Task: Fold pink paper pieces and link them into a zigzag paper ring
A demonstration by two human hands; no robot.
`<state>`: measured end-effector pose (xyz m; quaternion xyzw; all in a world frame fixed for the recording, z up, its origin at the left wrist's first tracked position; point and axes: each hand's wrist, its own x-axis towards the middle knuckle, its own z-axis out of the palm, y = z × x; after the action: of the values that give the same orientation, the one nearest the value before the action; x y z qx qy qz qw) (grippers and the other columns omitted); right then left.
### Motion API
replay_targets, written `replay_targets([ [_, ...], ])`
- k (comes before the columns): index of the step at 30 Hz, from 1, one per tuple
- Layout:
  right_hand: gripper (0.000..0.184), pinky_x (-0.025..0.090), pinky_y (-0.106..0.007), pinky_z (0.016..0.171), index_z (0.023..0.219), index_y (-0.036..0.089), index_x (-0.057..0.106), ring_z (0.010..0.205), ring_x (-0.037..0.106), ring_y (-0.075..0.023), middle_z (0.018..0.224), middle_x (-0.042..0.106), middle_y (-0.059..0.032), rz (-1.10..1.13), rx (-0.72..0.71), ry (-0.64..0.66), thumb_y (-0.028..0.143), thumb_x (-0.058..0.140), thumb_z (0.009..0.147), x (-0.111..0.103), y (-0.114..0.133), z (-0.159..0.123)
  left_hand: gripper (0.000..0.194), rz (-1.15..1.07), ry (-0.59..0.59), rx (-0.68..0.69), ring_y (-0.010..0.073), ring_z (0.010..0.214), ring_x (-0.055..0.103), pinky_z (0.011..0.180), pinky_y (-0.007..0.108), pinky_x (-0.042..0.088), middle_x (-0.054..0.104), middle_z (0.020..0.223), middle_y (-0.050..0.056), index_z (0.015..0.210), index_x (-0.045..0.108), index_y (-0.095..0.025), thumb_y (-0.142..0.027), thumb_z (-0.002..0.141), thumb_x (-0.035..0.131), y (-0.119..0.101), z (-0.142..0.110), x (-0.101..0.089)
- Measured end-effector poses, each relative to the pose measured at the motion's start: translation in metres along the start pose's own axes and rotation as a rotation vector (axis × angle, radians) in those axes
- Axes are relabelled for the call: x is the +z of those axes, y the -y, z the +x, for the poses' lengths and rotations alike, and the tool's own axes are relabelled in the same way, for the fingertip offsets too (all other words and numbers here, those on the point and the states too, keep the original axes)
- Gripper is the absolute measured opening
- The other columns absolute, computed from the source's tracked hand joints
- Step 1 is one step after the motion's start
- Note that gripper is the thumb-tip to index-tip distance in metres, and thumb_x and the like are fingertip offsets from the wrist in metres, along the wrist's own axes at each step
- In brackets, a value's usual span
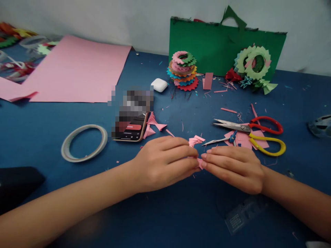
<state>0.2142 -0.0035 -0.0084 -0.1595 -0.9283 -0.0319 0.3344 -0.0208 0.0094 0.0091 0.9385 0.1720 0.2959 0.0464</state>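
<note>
Between my two hands, low over the blue table, is a small folded piece of pink paper (pixel 200 163). My left hand (pixel 167 162) pinches it from the left, fingers pressed together. My right hand (pixel 234 167) grips its other side, the fingertips nearly meeting those of the left. Most of the paper is covered by my fingers. Just beyond my fingertips lies a pleated pink paper piece (pixel 196 140); I cannot tell whether it joins the held one. Several folded pink pieces (pixel 156 123) lie beyond my left hand.
Scissors with red and yellow handles (pixel 243 128) rest on pink squares (pixel 260 137), beside a blue-jointed compass (pixel 218 140). A tape roll (pixel 66 146), phone (pixel 133 132) and white case (pixel 159 85) are leftward. Behind stand stacked paper rings (pixel 183 77) and a green board (pixel 207 48).
</note>
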Motion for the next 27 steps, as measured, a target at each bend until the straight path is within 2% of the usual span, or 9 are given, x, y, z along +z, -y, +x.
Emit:
replay_targets([
  [4, 0.018, 0.054, -0.024, 0.088, 0.099, 0.016, 0.066, 0.095, 0.065, -0.0146, 0.101, 0.071, -0.0044, 0.023, -0.04, 0.006, 0.013, 0.051, 0.089, -0.002, 0.002, 0.002, 0.006, -0.128, 0.143, -0.143, 0.017, 0.088, 0.06, 0.079, 0.03, 0.048, 0.07, 0.091, 0.001, 0.087, 0.062, -0.019, -0.025, 0.085, 0.061, 0.001, 0.009, -0.009],
  [11, 0.02, 0.057, -0.028, 0.085, 0.096, 0.006, 0.066, 0.089, 0.068, -0.0194, 0.094, 0.072, -0.0094, 0.109, -0.094, 0.053, 0.01, 0.049, 0.088, -0.005, 0.005, 0.011, 0.008, -0.299, 0.297, -0.229, 0.0162, 0.085, 0.057, 0.078, 0.029, 0.04, 0.067, 0.085, 0.001, 0.083, 0.06, -0.019, -0.027, 0.086, 0.06, -0.003, 0.009, -0.009],
  [20, 0.013, 0.056, -0.03, 0.088, 0.093, 0.011, 0.068, 0.09, 0.067, -0.0187, 0.094, 0.072, -0.0069, 0.051, -0.116, 0.087, 0.013, 0.061, 0.082, -0.001, 0.007, 0.008, 0.01, -0.187, 0.261, -0.133, 0.015, 0.08, 0.058, 0.084, 0.032, 0.035, 0.069, 0.087, -0.001, 0.084, 0.058, -0.019, -0.023, 0.091, 0.052, -0.004, 0.009, -0.01],
  [27, 0.01, 0.056, -0.026, 0.08, 0.09, 0.016, 0.069, 0.089, 0.066, -0.0146, 0.096, 0.072, -0.0007, 0.02, -0.105, 0.061, 0.017, 0.062, 0.083, -0.002, 0.006, 0.01, 0.012, -0.161, 0.211, -0.127, 0.0128, 0.077, 0.056, 0.084, 0.031, 0.031, 0.07, 0.086, -0.002, 0.083, 0.058, -0.02, -0.021, 0.092, 0.05, -0.006, 0.009, -0.012],
])
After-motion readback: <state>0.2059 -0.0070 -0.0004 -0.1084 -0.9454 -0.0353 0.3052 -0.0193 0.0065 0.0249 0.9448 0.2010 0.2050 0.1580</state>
